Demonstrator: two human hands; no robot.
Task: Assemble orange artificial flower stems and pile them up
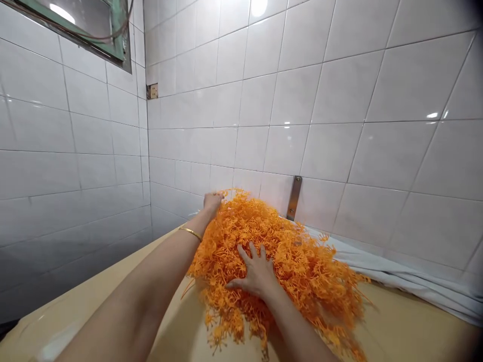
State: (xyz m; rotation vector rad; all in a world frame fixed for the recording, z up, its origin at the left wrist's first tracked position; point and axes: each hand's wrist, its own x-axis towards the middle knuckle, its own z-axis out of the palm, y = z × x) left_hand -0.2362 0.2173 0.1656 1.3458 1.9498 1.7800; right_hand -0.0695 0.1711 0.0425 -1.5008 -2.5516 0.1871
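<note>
Orange sprigs (pixel 298 266) are hiding part of tabletop (pixel 400 327)'s far edge. Probably light, springy, tangly; grab bunched stems. Right hand (pixel 256 274) is resting on them, fingers spread; left hand (pixel 213 201) is resting curled, pinch unclear.

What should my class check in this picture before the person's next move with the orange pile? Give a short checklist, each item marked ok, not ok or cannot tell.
1. Orange pile supported by the yellowish table: ok.
2. Right hand on the pile, fingers spread: ok.
3. Left hand gripping strands: cannot tell; it is curled at the pile's far left edge, fingertips hidden.
4. Strands lying separate: not ok; they are heaped and look tangled.
5. Hands clear of the white cloth along the wall: ok.
6. Left wrist bare of anything that might snag: not ok; it wears a gold-coloured bracelet.
</note>
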